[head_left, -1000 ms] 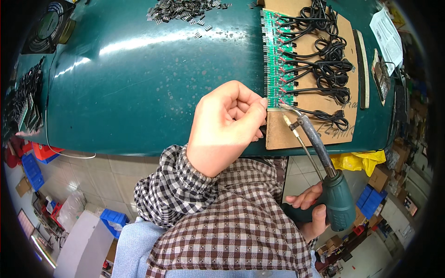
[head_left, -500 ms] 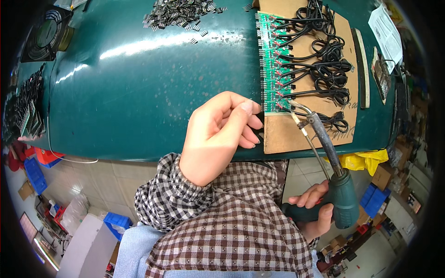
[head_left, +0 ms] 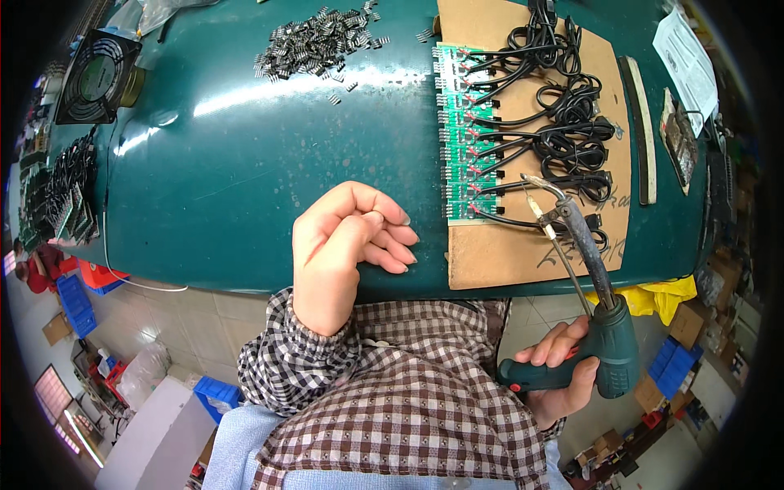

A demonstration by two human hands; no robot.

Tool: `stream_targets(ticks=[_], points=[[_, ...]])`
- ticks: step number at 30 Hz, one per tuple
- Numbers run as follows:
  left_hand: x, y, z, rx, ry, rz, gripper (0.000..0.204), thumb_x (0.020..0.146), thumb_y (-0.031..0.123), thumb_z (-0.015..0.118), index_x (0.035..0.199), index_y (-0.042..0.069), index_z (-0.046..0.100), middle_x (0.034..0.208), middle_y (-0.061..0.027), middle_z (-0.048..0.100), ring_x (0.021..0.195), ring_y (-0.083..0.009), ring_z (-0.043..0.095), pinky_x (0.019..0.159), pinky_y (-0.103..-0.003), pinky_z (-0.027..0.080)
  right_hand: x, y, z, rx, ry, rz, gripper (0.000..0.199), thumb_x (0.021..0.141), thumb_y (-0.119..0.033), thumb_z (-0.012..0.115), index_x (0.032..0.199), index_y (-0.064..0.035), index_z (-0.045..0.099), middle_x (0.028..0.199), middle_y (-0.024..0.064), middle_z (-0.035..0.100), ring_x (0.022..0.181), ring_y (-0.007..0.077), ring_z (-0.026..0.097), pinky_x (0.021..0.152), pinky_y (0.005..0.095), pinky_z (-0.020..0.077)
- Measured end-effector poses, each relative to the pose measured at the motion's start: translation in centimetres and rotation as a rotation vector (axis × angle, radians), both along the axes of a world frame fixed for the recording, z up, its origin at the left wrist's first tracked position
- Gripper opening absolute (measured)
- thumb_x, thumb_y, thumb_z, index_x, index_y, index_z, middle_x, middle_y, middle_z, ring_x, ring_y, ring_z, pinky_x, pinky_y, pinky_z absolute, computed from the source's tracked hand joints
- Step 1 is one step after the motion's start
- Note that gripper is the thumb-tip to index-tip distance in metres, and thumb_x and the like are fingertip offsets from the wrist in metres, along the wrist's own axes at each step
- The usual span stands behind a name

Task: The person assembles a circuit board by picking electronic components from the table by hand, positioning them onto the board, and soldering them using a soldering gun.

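My left hand (head_left: 336, 249) hovers above the green table just left of the cardboard, thumb pressed to the curled index finger. Whatever it pinches, if anything, is too small or hidden. My right hand (head_left: 563, 359) grips the handle of a green soldering gun (head_left: 614, 351) with a thin feed tube beside its barrel. Its bent tip is over the cardboard sheet (head_left: 506, 257), right of the nearest boards and apart from them. A column of small green circuit boards (head_left: 467, 135) lies along the cardboard's left edge. Coiled black cables (head_left: 572, 147) run rightward from them.
A heap of small black pin connectors (head_left: 314, 45) lies at the table's far side. At the left are a black fan (head_left: 98, 77) and a bundle of cabled boards (head_left: 73, 204). Beyond the cardboard lie a pale strip (head_left: 639, 131), a worn slab (head_left: 678, 143) and a paper (head_left: 686, 65).
My left hand has drawn back left, away from the nearest boards. The soldering gun's tip has moved off the boards to the right. The whole view has shifted slightly.
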State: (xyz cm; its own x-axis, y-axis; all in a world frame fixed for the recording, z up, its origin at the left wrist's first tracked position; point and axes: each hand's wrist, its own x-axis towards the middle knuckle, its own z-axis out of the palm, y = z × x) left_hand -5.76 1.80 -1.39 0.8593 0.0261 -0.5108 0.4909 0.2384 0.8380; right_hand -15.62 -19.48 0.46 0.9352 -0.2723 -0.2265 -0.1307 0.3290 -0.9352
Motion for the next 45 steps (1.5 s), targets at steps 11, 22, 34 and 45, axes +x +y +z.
stream_targets(ticks=[11,22,34,45], points=[[0.7,-1.4,0.8,0.515,-0.316,0.232,0.024,0.086,0.010,0.047,0.107,-0.001,0.048,0.083,-0.0067,0.058,0.065,-0.0083,0.054,0.057,-0.018,0.044,2.8,-2.8,0.4,0.287,-0.087,-0.015,0.041,0.087,-0.038,0.042,0.102,0.0003,0.036,0.067,0.0059,0.044,0.061,0.0151,0.048,0.055,0.0339,0.0544],[4.8,-3.0,1.8,0.358,-0.198,-0.038,0.030,0.085,0.017,0.053,0.109,-0.001,0.049,0.092,-0.0056,0.058,0.079,-0.0088,0.054,0.069,-0.022,0.045,6.2,-7.8,0.8,0.442,-0.217,-0.144,0.037,0.090,-0.036,0.035,0.100,-0.0004,0.037,0.067,0.0050,0.042,0.063,0.0137,0.046,0.054,0.0277,0.0530],[7.7,-5.9,3.6,0.065,-0.076,-0.058,0.046,0.071,0.002,0.066,0.109,-0.005,0.040,0.095,-0.0109,0.059,0.083,-0.0140,0.059,0.076,-0.027,0.048,9.5,-11.3,0.5,0.473,-0.235,-0.154,0.035,0.090,-0.035,0.039,0.101,-0.0023,0.040,0.068,0.0014,0.040,0.062,0.0098,0.044,0.051,0.0213,0.0486],[5.0,-2.4,9.6,-0.230,-0.223,0.052,0.040,0.071,-0.004,0.061,0.108,-0.002,0.047,0.094,-0.0092,0.059,0.086,-0.0155,0.058,0.078,-0.029,0.047,8.7,-10.8,1.7,0.447,-0.163,-0.234,0.032,0.087,-0.036,0.045,0.096,-0.0059,0.042,0.064,-0.0024,0.036,0.053,0.0055,0.033,0.043,0.0167,0.0412]])
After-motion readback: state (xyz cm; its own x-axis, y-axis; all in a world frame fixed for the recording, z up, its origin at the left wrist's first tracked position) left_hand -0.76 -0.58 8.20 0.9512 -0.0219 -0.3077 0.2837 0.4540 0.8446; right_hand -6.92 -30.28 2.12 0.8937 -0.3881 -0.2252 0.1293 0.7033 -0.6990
